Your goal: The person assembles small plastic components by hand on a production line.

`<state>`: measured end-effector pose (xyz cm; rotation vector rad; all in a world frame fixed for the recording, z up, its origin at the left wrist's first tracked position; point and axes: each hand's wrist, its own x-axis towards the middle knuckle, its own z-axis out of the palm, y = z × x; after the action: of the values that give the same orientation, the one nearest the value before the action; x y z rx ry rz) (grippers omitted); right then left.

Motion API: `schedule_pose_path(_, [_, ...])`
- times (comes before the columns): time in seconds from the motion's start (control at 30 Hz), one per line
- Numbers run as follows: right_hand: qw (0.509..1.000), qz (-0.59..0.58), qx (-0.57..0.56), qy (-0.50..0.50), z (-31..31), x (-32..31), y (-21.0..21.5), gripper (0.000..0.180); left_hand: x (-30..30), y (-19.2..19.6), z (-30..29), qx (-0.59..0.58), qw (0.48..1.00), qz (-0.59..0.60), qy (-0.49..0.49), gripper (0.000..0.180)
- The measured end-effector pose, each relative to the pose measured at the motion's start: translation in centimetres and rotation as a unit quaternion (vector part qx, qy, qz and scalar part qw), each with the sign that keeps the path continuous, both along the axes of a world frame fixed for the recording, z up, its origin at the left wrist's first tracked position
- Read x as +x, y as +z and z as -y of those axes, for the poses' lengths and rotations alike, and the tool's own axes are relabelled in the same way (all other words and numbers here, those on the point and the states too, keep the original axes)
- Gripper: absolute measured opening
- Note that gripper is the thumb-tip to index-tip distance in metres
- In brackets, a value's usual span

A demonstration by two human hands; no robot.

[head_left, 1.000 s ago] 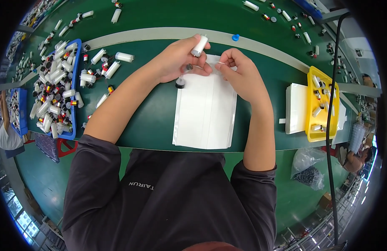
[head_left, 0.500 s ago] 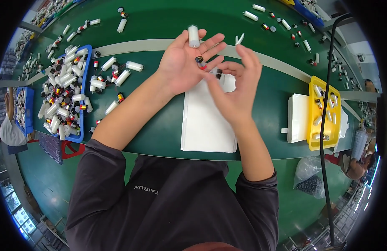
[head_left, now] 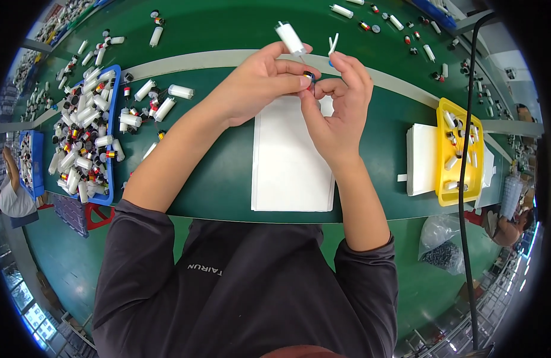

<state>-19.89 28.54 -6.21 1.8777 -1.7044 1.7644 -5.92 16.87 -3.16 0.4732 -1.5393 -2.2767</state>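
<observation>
My left hand (head_left: 254,80) is closed, thumb and fingers pinching a small dark-capped part (head_left: 310,76). Above its fingers a white translucent cylinder (head_left: 291,39) sits tilted, and a thin wire seems to run from its lower end toward the small part. My right hand (head_left: 341,116) meets the left at that part, its thumb and a finger pressed close to it. A white two-pronged piece (head_left: 333,44) sticks up from the right fingertips, with a bit of blue at its base. Whether the right fingers also grip the small part is hidden.
White sheets (head_left: 293,161) lie under my hands. At left stands a blue tray (head_left: 113,131) heaped with white cylinders and small parts, several loose beside it. At right, a yellow tray (head_left: 443,152) sits by a white stack (head_left: 420,158), with a black cable (head_left: 464,179) crossing in front.
My left hand has turned from an open palm to a pinch on the small part. The white cylinder has tilted and risen. My right hand has come in against the left fingers.
</observation>
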Motion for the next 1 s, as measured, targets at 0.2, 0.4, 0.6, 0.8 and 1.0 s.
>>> schedule_pose_path(0.2, [0.999, 0.032, -0.019, 0.035, 0.1, 0.0, 0.7, 0.072, 0.0, -0.1, 0.1, -0.03, 0.999, -0.025, 0.023, 0.053])
schedule_pose_path(0.4, [0.964, 0.246, 0.01, 0.105, -0.2, 0.8, 0.9, 0.069, 0.4, 0.0, 0.3, -0.048, 0.999, 0.018, -0.002, 0.05])
schedule_pose_path(0.6, [0.859, 0.492, -0.021, 0.14, -0.5, -0.1, 1.9, 0.028, 0.9, 0.6, 0.8, -0.024, 0.998, 0.022, 0.048, 0.048])
schedule_pose_path(0.8, [0.829, 0.52, 0.019, 0.208, -0.6, -1.2, 1.6, 0.014, 0.8, 0.4, 0.8, -0.011, 0.999, 0.013, 0.047, 0.047])
schedule_pose_path(1.0, [0.818, 0.525, 0.007, 0.235, -0.5, -0.8, 1.8, 0.016, 0.8, 0.4, 1.0, 0.001, 0.999, -0.008, 0.037, 0.048])
